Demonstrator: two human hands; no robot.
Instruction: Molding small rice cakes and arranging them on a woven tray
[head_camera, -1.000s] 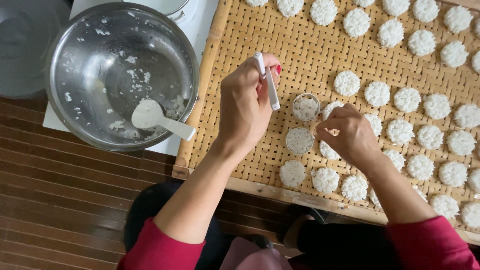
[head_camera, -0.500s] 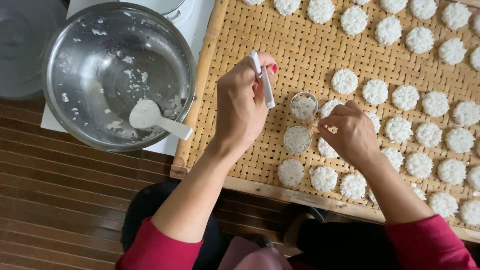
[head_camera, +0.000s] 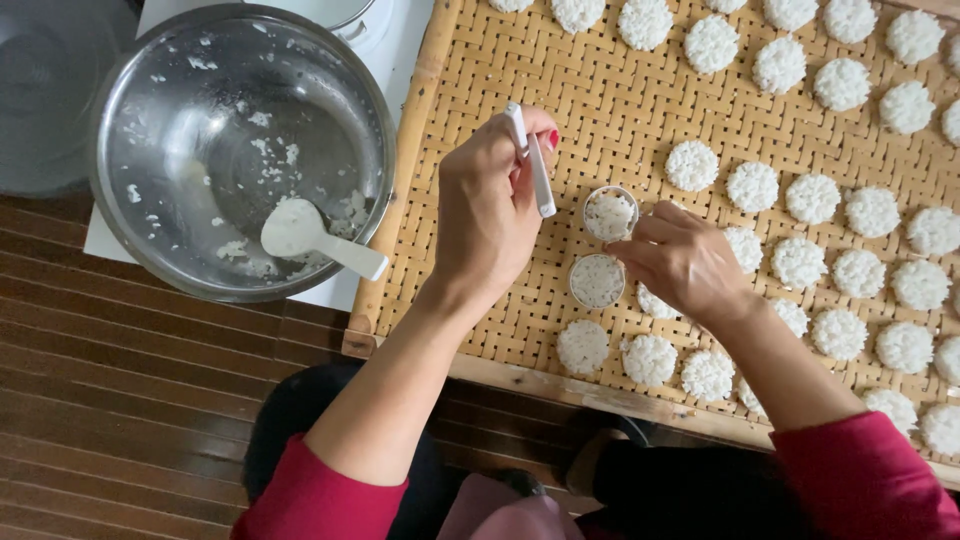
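Observation:
My left hand (head_camera: 490, 215) is raised over the woven bamboo tray (head_camera: 480, 70) and grips a thin white stick-like tool (head_camera: 535, 165). My right hand (head_camera: 685, 262) rests on the tray and holds a small round ring mould (head_camera: 610, 213) with rice inside. Just below it sits a freshly shaped round rice cake (head_camera: 597, 280). Several more white rice cakes (head_camera: 752, 186) lie in rows across the tray to the right and along its near edge.
A steel mixing bowl (head_camera: 160, 70) with rice scraps and a white rice paddle (head_camera: 300, 232) stands left of the tray on a white surface. A grey lid (head_camera: 45, 90) lies at the far left. Dark wooden floor boards (head_camera: 130, 400) run below.
The right hand has lifted the ring mould slightly up and off the shaped rice cake, which now lies bare below it. The left hand stays raised with the white tool.

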